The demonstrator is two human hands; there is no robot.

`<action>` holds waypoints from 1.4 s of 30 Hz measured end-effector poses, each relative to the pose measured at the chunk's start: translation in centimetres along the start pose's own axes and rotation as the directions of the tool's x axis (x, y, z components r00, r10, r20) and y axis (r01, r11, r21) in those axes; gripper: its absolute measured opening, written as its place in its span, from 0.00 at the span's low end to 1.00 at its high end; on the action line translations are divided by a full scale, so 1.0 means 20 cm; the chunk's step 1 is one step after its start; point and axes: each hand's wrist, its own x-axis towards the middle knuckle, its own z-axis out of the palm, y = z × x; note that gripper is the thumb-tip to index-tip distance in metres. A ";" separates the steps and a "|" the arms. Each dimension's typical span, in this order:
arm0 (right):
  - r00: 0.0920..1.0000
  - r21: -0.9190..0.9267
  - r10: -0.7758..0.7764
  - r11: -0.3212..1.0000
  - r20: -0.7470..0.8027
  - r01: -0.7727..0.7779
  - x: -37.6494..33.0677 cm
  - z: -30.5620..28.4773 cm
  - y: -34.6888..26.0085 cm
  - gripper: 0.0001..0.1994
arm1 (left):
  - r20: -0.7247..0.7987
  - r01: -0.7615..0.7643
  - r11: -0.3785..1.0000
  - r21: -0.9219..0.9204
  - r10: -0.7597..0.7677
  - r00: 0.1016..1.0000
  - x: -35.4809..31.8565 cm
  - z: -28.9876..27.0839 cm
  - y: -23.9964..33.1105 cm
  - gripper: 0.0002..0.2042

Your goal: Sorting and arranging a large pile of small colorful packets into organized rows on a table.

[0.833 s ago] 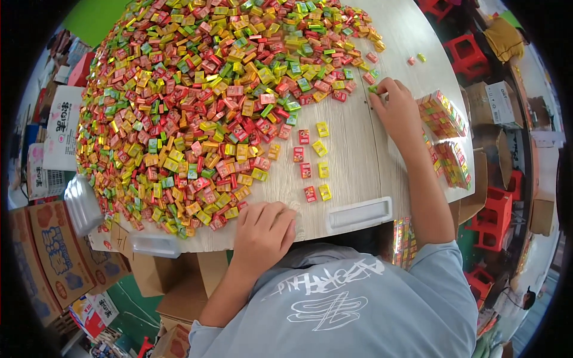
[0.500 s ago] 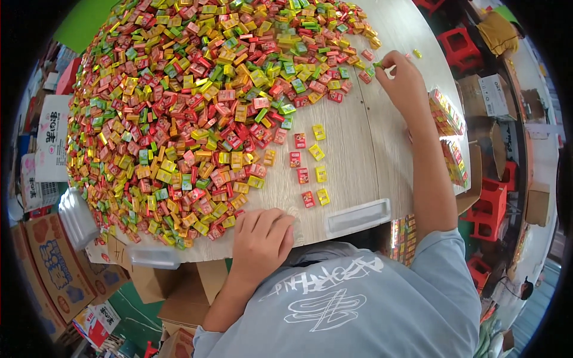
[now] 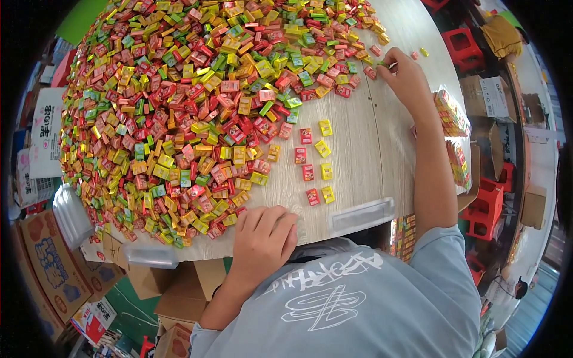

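A large heap of small wrapped packets (image 3: 197,107) in red, pink, yellow, orange and green covers the left and middle of the table. At its far right edge, my right hand (image 3: 407,83) is bent into a pinch, with a small green packet (image 3: 382,63) at its fingertips. A red packet (image 3: 370,72) lies close by. My left hand (image 3: 264,235) rests on the near table edge, fingers loosely bent and holding nothing. Between the hands stand two short columns of packets, red packets (image 3: 307,173) on the left and yellow packets (image 3: 326,171) on the right.
A clear plastic tray (image 3: 361,217) lies at the near edge, another clear tray (image 3: 152,257) farther left. Wrapped packs (image 3: 452,113) stand beside my right forearm. Stacked clear trays (image 3: 73,216) and cartons (image 3: 51,262) sit left; red stools (image 3: 484,206) stand right.
The whole view has shifted slightly. My right hand stays at the heap's far right edge with its fingers bent; my left hand keeps resting at the table edge.
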 end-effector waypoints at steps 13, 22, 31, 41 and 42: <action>0.902 0.078 -0.425 0.900 -0.070 0.430 -0.02 -0.01 -0.15 0.13 | 0.003 0.001 1.000 0.000 -0.001 1.000 0.00 0.00 0.00 0.10; 0.924 0.136 -0.366 0.926 0.108 0.351 0.04 0.02 -0.16 0.14 | 0.001 -0.019 0.999 0.038 0.019 1.000 0.00 0.01 -0.01 0.10; 0.927 0.096 -0.352 0.935 0.130 0.341 0.07 0.02 -0.19 0.14 | -0.010 -0.020 0.999 0.041 0.020 1.000 -0.01 0.02 -0.01 0.09; 0.917 0.047 -0.321 0.947 0.239 0.319 0.10 -0.02 -0.21 0.14 | -0.011 -0.032 0.998 0.060 0.033 0.999 -0.01 0.02 -0.01 0.10; 0.917 0.048 -0.320 0.947 0.237 0.318 0.10 -0.03 -0.23 0.14 | -0.010 -0.033 0.998 0.061 0.034 0.999 -0.01 0.02 -0.01 0.10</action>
